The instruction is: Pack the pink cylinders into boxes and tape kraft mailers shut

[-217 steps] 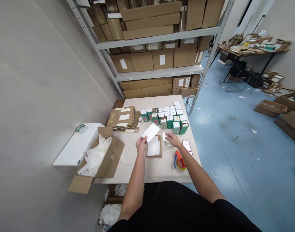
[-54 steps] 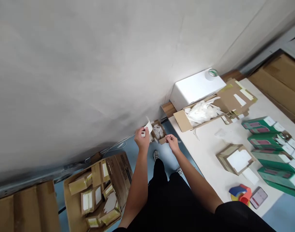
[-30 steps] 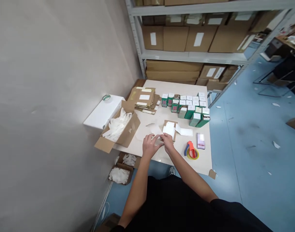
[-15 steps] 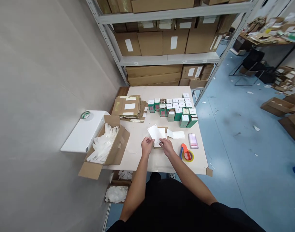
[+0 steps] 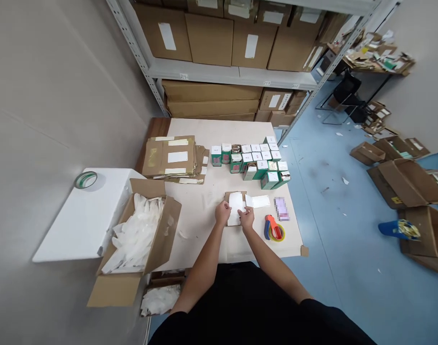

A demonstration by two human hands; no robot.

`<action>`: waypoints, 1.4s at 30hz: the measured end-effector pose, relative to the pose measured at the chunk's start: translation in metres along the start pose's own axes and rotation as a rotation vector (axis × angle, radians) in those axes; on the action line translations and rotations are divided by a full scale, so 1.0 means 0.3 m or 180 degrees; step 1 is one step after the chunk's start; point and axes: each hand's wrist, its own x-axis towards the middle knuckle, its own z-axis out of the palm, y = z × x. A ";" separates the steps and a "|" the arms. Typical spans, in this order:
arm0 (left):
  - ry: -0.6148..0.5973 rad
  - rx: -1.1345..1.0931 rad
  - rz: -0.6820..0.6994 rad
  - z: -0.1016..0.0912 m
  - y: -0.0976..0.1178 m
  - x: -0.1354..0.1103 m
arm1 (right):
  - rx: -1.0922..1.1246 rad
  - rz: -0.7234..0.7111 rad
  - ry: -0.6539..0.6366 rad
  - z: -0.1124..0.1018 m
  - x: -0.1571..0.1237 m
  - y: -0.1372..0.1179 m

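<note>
Though tilting the white label (image 5: 235,202) moments ago, now holding it flatter over the small cardboard box (image 5: 227,196), pinching label edges with left hand (image 5: 222,213) and right hand (image 5: 246,218), apparently placing it

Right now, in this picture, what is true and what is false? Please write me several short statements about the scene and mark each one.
1. The left hand and the right hand are both at the white sheet. True.
2. The tape dispenser lies left of both hands. False: it lies to their right.
3. Green-and-white boxes stand farther away than the white sheet. True.
4. The open carton holds whitish material. True.
5. The green tape roll lies in that carton. False: it lies on the white box.
</note>
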 end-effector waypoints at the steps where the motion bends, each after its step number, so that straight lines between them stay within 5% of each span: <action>1: -0.0037 0.0030 -0.0041 0.009 -0.016 0.021 | -0.0157 0.0003 0.0119 0.012 0.014 0.011; 11: -0.0175 0.0204 -0.0074 0.049 -0.120 0.150 | -0.0886 -0.0254 0.0524 0.118 0.073 0.105; 33: -0.0121 0.0449 -0.0127 0.047 -0.101 0.169 | -0.1383 -0.0325 0.0329 0.121 0.067 0.069; 42: -0.0127 0.1018 -0.0142 0.032 -0.069 0.169 | -0.2147 0.0065 0.0021 0.125 0.070 0.042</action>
